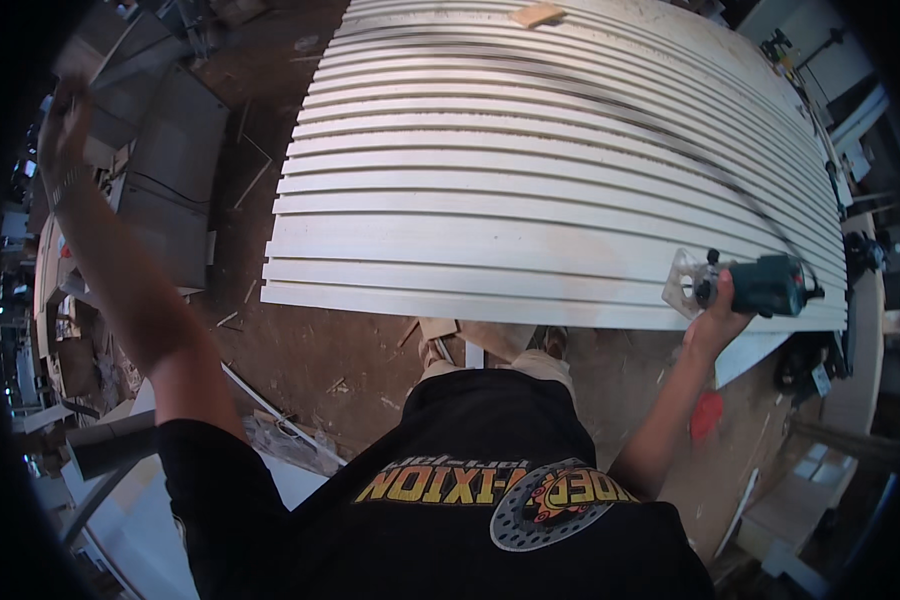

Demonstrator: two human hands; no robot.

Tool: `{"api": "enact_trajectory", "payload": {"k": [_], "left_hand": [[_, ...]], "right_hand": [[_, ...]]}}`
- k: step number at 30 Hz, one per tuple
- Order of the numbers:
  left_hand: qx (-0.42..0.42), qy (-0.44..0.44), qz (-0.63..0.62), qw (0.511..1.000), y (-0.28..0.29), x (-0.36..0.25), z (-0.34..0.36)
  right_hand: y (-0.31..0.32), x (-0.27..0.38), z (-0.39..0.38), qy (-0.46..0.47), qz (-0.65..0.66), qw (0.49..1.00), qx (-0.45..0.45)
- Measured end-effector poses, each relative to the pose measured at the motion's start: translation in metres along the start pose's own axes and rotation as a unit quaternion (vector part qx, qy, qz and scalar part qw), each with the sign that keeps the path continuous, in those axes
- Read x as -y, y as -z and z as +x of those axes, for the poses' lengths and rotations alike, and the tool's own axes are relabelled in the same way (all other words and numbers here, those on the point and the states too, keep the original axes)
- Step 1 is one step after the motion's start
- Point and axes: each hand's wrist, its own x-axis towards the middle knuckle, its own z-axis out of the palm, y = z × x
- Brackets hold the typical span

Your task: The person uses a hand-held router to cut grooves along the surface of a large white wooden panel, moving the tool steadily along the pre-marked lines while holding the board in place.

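Note:
My right hand [718,312] is closed around a green and black trim router [767,286] with a clear base. The router lies on its side over the near right part of a large white grooved panel [490,240]; I cannot tell whether it rests on the panel. From its back end a dark cord [660,125] runs up and left across the panel. My left hand [65,125] is raised far out to the left, away from the panel, with a band at its wrist. Motion blurs its fingers.
A small wooden block [538,14] lies on the panel's far edge. At the left stands a grey cabinet [175,170]. Wood scraps and a red item [706,414] are on the brown floor [320,350]. Tools and boards line the right side. Below my left arm is a white board [150,530].

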Motion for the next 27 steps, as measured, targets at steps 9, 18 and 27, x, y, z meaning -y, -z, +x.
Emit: {"api": "enact_trajectory", "payload": {"k": [9,18,27], "left_hand": [[-0.046,0.318,0.504,0.802,0.025,0.284,-0.293],[0.194,0.071,0.604,0.770,-0.184,0.426,-0.255],[0.415,-0.122,0.541,0.722,-0.337,0.516,-0.284]], "right_hand": [[0.036,0.036,-0.094,-0.074,0.023,0.996,-0.034],[-0.032,0.066,-0.129,0.073,-0.302,0.911,0.271],[-0.022,0.036,-0.106,0.087,-0.169,0.918,0.348]]}}
